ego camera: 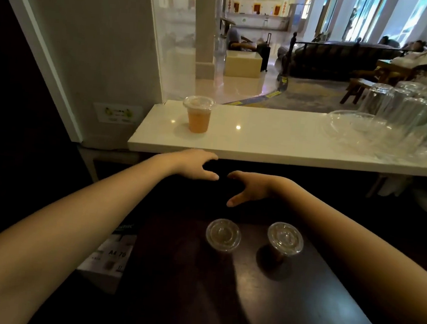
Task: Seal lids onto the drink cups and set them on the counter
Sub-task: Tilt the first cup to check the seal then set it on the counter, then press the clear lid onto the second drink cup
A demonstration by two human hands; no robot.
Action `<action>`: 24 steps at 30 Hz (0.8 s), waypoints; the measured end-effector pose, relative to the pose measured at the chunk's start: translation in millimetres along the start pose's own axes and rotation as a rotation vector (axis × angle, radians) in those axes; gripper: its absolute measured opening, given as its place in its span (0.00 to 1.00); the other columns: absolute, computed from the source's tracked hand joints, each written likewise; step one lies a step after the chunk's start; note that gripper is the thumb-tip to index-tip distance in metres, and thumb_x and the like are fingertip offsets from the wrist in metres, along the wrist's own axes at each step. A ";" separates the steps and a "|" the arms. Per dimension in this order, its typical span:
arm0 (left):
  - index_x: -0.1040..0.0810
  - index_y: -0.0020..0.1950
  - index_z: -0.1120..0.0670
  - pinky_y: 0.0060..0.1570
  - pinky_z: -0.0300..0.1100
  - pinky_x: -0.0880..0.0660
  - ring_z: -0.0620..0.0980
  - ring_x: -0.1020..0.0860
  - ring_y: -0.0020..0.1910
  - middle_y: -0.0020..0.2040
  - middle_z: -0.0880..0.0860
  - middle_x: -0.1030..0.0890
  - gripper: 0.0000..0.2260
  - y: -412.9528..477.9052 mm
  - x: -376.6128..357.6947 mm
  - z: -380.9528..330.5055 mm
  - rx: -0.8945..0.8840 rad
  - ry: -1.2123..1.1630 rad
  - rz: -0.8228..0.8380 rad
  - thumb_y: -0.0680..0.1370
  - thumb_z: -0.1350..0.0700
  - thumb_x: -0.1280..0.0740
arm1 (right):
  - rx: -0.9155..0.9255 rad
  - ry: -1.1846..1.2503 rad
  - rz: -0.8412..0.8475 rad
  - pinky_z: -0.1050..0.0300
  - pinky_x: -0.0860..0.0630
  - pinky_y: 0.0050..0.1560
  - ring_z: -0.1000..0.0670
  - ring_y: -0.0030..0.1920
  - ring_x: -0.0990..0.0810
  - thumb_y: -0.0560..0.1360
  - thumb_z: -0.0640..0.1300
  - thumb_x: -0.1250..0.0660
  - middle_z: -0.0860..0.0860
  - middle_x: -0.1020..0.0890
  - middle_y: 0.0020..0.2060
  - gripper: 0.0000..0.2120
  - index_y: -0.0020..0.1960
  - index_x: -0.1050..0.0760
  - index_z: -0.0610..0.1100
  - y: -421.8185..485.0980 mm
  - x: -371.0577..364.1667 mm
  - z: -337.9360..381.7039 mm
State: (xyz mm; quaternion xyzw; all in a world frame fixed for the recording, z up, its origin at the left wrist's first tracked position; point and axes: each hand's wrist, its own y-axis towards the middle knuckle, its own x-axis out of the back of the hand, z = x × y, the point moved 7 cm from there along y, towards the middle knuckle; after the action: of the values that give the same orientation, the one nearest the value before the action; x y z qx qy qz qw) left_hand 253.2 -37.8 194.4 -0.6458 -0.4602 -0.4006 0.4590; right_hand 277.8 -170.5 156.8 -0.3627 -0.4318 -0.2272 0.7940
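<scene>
Head view: left hand (196, 166), right hand (250, 188) spread, empty-gripped; upturned glasses (402, 116) crowd counter (273, 143) right, orange cup (198, 114) left.

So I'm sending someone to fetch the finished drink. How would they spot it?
Find the long white counter by the window. Near its left end a clear plastic cup of orange drink with a clear lid stands alone. The two lidded cups of dark drink sit on the dark table below.

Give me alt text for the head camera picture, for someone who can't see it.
Two empty hands, left hand and right hand, reach forward above two lidded cups on a dark table. Beyond, one lidded orange drink stands on a white counter beside clear glasses.
</scene>
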 end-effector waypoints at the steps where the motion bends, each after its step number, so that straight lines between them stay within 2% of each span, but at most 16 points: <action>1: 0.41 0.74 0.53 0.66 0.45 0.37 0.53 0.34 0.69 0.72 0.55 0.34 0.32 -1.2 -15.7 -1.5 0.013 -0.002 0.052 0.75 0.41 0.36 | -0.008 -0.005 0.020 0.50 0.40 0.71 0.45 0.73 0.38 0.69 0.56 0.27 0.47 0.38 0.75 0.45 0.76 0.48 0.46 -2.6 -12.1 -4.0; 7: 0.47 0.76 0.54 0.70 0.45 0.41 0.54 0.38 0.72 0.75 0.56 0.38 0.39 -6.3 -105.6 -7.5 0.068 -0.001 0.264 0.72 0.41 0.32 | -0.055 -0.032 0.075 0.51 0.39 0.71 0.45 0.73 0.37 0.69 0.52 0.26 0.46 0.37 0.74 0.46 0.77 0.48 0.45 -8.4 -79.6 -29.2; 11: 0.48 0.75 0.55 0.70 0.44 0.41 0.53 0.39 0.73 0.75 0.56 0.40 0.45 -5.8 -148.2 -12.9 0.069 -0.057 0.329 0.68 0.45 0.26 | -0.077 0.022 0.086 0.51 0.35 0.68 0.45 0.69 0.31 0.67 0.51 0.24 0.46 0.31 0.70 0.43 0.74 0.43 0.44 -8.2 -99.8 -39.2; 14: 0.41 0.73 0.55 0.68 0.45 0.36 0.54 0.34 0.69 0.71 0.56 0.35 0.42 1.4 -162.8 -16.1 0.048 -0.102 0.254 0.66 0.49 0.23 | -0.074 0.080 0.078 0.52 0.36 0.68 0.45 0.69 0.31 0.68 0.49 0.25 0.45 0.30 0.70 0.42 0.74 0.43 0.43 -5.6 -111.6 -41.5; 19: 0.36 0.69 0.55 0.62 0.42 0.34 0.53 0.30 0.65 0.68 0.55 0.32 0.39 0.2 -167.7 -7.3 0.054 -0.210 0.107 0.63 0.52 0.22 | -0.052 0.170 -0.057 0.53 0.33 0.66 0.44 0.67 0.29 0.67 0.47 0.24 0.44 0.28 0.68 0.41 0.73 0.40 0.42 -6.4 -119.5 -39.9; 22: 0.37 0.70 0.55 0.61 0.40 0.35 0.52 0.32 0.66 0.68 0.54 0.33 0.40 -5.7 -170.3 -0.8 0.049 -0.221 0.119 0.63 0.51 0.22 | -0.024 0.246 -0.090 0.53 0.31 0.65 0.45 0.66 0.27 0.67 0.46 0.24 0.44 0.26 0.66 0.39 0.72 0.38 0.42 -10.7 -126.0 -32.4; 24: 0.42 0.73 0.55 0.65 0.41 0.38 0.52 0.35 0.69 0.72 0.53 0.37 0.44 -11.6 -175.2 6.0 0.060 -0.206 0.143 0.64 0.51 0.22 | -0.013 0.273 -0.111 0.53 0.31 0.65 0.45 0.66 0.28 0.67 0.46 0.24 0.44 0.26 0.66 0.38 0.72 0.38 0.42 -13.6 -132.7 -26.2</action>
State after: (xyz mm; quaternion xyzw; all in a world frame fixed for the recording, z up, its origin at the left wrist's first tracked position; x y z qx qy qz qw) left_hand 197.8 -70.0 30.8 -0.7008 -0.4693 -0.2843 0.4558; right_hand 212.8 -193.0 39.6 -0.3091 -0.3378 -0.3208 0.8291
